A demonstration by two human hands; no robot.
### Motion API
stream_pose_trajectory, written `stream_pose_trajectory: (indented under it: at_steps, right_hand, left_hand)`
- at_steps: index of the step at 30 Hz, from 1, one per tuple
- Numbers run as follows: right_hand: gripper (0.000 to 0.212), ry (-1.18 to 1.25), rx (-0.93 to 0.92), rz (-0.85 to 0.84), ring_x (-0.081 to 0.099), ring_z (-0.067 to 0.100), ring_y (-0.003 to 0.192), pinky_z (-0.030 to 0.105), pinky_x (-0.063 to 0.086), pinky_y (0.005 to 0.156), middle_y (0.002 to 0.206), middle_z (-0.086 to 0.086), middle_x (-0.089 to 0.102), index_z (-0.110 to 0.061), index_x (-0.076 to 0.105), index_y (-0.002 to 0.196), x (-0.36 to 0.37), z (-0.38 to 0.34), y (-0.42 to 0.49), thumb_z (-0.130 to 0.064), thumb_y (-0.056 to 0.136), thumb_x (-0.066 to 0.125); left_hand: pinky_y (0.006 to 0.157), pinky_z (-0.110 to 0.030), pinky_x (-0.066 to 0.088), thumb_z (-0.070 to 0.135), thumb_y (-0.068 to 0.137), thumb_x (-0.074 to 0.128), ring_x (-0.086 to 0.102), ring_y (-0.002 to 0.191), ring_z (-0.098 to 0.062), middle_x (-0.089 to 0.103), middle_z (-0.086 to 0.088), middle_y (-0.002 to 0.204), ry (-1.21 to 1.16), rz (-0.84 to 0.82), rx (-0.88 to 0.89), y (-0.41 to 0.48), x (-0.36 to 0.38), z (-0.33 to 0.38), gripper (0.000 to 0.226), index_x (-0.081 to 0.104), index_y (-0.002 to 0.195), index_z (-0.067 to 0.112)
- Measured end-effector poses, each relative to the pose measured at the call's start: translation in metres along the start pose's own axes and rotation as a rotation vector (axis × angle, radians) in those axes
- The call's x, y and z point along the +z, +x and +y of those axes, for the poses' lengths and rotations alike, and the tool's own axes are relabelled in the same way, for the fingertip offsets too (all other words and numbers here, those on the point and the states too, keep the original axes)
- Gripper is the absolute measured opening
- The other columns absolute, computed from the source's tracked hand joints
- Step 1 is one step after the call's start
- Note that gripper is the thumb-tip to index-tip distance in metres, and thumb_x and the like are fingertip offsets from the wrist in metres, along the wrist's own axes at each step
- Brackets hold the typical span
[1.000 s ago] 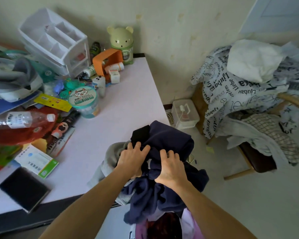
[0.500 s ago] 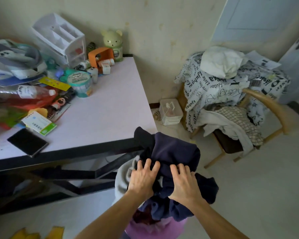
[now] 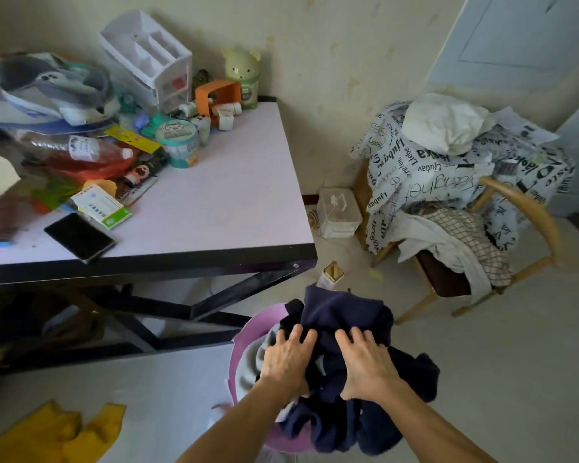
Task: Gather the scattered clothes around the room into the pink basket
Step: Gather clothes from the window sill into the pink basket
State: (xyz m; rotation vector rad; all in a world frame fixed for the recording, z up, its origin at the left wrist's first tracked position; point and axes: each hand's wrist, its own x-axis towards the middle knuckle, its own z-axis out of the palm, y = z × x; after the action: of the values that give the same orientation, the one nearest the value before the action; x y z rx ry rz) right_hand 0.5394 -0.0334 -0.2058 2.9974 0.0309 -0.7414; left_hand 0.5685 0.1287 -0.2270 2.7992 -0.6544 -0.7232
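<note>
Left hand (image 3: 288, 360) and right hand (image 3: 365, 365) lie side by side, a little apart, with fingers spread. They press navy clothes (image 3: 345, 315) down into the one pink basket (image 3: 248, 332), at 6 o'clock in view. One grey garment (image 3: 254, 359) sits at the basket's 9 o'clock side. The desk (image 3: 147, 259) corner juts near at 12 o'clock. Bare floor (image 3: 482, 379) opens at 3 o'clock. One chair (image 3: 522, 208), heaped with clothes, stands at 2 o'clock. One yellow garment (image 3: 54, 432) lies at 8 o'clock.

Lived-in bedroom: cluttered desk (image 3: 234, 195), clothes-draped chair (image 3: 522, 202).
</note>
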Motion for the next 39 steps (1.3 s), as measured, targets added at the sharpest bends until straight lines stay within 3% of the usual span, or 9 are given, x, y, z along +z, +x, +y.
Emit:
stream_pose_trajectory:
  at_steps: [7,13,16,20,26,29,33,39]
  right_hand:
    - [0.087,-0.018,-0.007,-0.011,0.037,0.029,0.119,0.046,0.042,0.094,0.129,0.003,0.036,-0.023,0.029,0.128,0.000,0.003,-0.004,-0.035,0.060,0.082]
    - [0.085,0.016,-0.004,0.021,0.037,0.029,0.119,0.044,0.043,0.089,0.128,0.004,0.036,-0.022,0.030,0.124,0.000,0.003,0.003,-0.034,0.059,0.082]
    - [0.083,0.026,0.004,0.026,0.037,0.030,0.119,0.044,0.043,0.090,0.129,0.006,0.036,-0.021,0.030,0.123,-0.001,0.004,0.009,-0.035,0.060,0.082]
    - [0.078,0.033,0.020,0.015,0.038,0.030,0.119,0.044,0.044,0.091,0.127,0.007,0.036,-0.019,0.033,0.123,0.002,-0.001,0.021,-0.037,0.062,0.080]
    - [0.033,0.086,-0.069,0.277,0.045,0.028,0.114,0.039,0.045,0.086,0.120,0.008,0.051,-0.015,0.051,0.117,0.001,-0.029,0.051,-0.021,0.085,0.059]
    - [0.022,0.119,-0.164,0.419,0.053,0.027,0.095,0.038,0.048,0.076,0.100,0.007,0.055,-0.015,0.057,0.098,-0.006,-0.051,0.060,-0.017,0.078,0.067]
    - [0.033,0.109,-0.277,0.490,0.056,0.026,0.074,0.036,0.050,0.059,0.081,0.007,0.057,-0.014,0.059,0.082,-0.009,-0.077,0.055,-0.012,0.059,0.081]
    - [0.036,0.106,-0.363,0.512,0.057,0.026,0.070,0.036,0.049,0.051,0.077,0.005,0.055,-0.014,0.060,0.078,0.006,-0.094,0.041,-0.008,0.052,0.085]
  left_hand:
    - [0.085,-0.042,0.049,0.034,0.064,0.083,0.038,0.120,-0.032,0.034,-0.004,0.130,0.002,0.073,0.004,-0.004,0.012,0.006,0.090,0.025,0.133,0.024]
    - [0.105,-0.047,0.037,0.034,0.078,0.072,0.035,0.127,-0.033,0.031,-0.007,0.139,0.015,0.163,0.004,-0.004,0.019,0.002,0.083,0.020,0.141,0.021]
    - [0.101,-0.044,0.040,0.021,0.080,0.067,0.037,0.126,-0.032,0.030,-0.007,0.140,0.015,0.210,-0.006,-0.007,0.016,0.000,0.073,0.024,0.139,0.020]
    - [0.098,-0.045,0.040,0.019,0.081,0.059,0.037,0.125,-0.032,0.032,-0.008,0.140,-0.024,0.266,-0.038,-0.014,0.014,-0.009,0.067,0.028,0.140,0.019]
    - [0.095,-0.041,0.043,0.019,0.082,0.056,0.043,0.119,-0.030,0.036,-0.007,0.136,-0.080,0.396,-0.035,-0.032,0.015,-0.025,0.061,0.032,0.139,0.018]
    - [0.092,-0.038,0.043,0.019,0.082,0.054,0.044,0.114,-0.028,0.039,-0.005,0.133,-0.073,0.451,-0.055,-0.041,0.009,-0.033,0.055,0.038,0.135,0.019]
    - [0.092,-0.036,0.044,0.020,0.081,0.058,0.046,0.112,-0.027,0.041,-0.004,0.131,-0.102,0.474,-0.138,-0.053,0.002,-0.051,0.053,0.043,0.132,0.019]
    - [0.104,-0.035,0.037,0.030,0.095,0.051,0.037,0.124,-0.025,0.031,-0.005,0.144,-0.210,0.456,-0.349,-0.093,0.006,-0.083,0.052,0.031,0.142,0.021]
